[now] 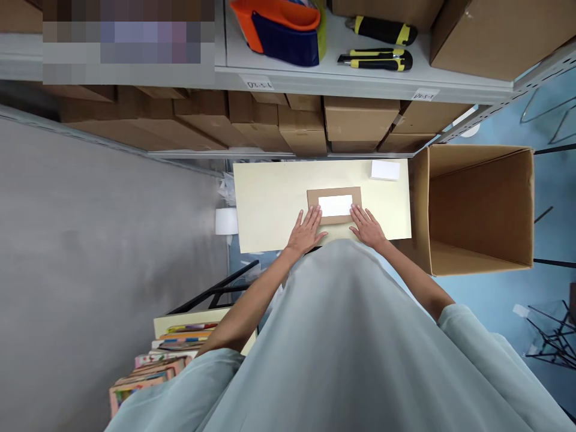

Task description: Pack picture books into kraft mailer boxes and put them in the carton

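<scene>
One left hand (306,234), one right hand (369,229), fingers (310,216) slightly apart, on brown package (333,191), white label (335,206), cream table (270,204)

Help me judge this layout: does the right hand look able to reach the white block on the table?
Probably yes: the white block lies just beyond the right hand, and nothing visible stands between them.

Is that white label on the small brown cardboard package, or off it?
On it: the white label lies across the cardboard package, with brown showing above and below. Whether it is stuck down, I cannot tell.
</scene>
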`<action>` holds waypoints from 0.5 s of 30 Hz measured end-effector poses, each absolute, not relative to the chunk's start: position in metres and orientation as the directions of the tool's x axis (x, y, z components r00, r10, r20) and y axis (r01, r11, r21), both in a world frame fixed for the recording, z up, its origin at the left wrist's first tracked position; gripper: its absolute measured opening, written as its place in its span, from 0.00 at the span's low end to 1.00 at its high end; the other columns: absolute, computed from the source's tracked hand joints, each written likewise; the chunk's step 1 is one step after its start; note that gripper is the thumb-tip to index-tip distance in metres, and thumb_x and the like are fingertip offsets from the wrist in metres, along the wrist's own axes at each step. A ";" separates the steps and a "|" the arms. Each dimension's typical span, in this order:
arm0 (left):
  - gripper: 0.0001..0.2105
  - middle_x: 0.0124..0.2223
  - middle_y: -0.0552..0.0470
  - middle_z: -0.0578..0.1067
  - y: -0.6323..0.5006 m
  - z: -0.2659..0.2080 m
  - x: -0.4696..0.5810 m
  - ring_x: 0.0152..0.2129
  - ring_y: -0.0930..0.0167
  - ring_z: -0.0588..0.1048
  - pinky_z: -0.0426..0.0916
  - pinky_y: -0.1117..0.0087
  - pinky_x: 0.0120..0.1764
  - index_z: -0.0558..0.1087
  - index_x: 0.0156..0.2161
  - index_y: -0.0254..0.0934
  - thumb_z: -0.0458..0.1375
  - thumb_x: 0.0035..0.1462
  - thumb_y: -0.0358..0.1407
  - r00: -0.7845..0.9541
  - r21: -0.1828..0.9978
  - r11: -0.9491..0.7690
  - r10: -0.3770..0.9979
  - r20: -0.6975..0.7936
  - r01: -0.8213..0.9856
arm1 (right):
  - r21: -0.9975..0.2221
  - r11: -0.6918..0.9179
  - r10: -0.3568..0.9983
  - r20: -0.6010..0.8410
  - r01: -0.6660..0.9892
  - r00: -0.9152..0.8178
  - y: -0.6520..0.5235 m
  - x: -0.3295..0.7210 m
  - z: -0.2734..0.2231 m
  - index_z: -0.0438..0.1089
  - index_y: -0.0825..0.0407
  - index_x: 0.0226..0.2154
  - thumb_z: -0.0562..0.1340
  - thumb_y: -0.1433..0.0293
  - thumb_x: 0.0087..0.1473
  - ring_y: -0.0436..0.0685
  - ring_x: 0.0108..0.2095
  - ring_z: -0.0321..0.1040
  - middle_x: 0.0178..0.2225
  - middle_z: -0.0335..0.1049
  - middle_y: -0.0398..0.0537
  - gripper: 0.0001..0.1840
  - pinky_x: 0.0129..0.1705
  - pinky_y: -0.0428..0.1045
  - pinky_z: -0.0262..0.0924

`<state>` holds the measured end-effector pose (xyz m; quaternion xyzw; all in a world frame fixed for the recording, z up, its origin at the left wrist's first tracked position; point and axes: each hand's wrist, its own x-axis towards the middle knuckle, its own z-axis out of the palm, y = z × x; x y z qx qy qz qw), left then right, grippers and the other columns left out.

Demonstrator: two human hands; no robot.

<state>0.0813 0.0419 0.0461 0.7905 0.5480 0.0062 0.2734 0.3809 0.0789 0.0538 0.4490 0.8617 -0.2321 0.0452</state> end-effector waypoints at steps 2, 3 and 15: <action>0.41 0.83 0.36 0.45 0.043 0.049 0.081 0.81 0.52 0.43 0.32 0.44 0.80 0.47 0.81 0.23 0.43 0.76 0.52 0.391 0.422 -0.252 0.875 -0.286 0.871 | -0.341 0.474 0.767 -0.292 0.812 -0.571 0.079 0.384 0.056 0.47 0.63 0.80 0.46 0.58 0.78 0.67 0.82 0.39 0.82 0.41 0.59 0.39 0.83 0.66 0.37; 0.41 0.83 0.35 0.44 0.046 0.051 0.083 0.81 0.52 0.43 0.32 0.44 0.80 0.47 0.81 0.22 0.43 0.76 0.52 0.397 0.419 -0.262 0.875 -0.277 0.870 | -0.334 0.471 0.773 -0.289 0.816 -0.564 0.081 0.383 0.058 0.49 0.64 0.80 0.46 0.58 0.78 0.67 0.82 0.39 0.82 0.42 0.60 0.39 0.83 0.66 0.38; 0.39 0.83 0.33 0.42 0.105 0.042 0.107 0.81 0.52 0.41 0.33 0.42 0.79 0.47 0.80 0.20 0.42 0.76 0.47 0.263 0.470 -0.106 0.922 -0.284 0.877 | -0.288 0.338 0.856 -0.302 0.896 -0.420 0.129 0.328 0.054 0.45 0.66 0.80 0.42 0.61 0.78 0.65 0.83 0.36 0.82 0.37 0.60 0.39 0.83 0.65 0.35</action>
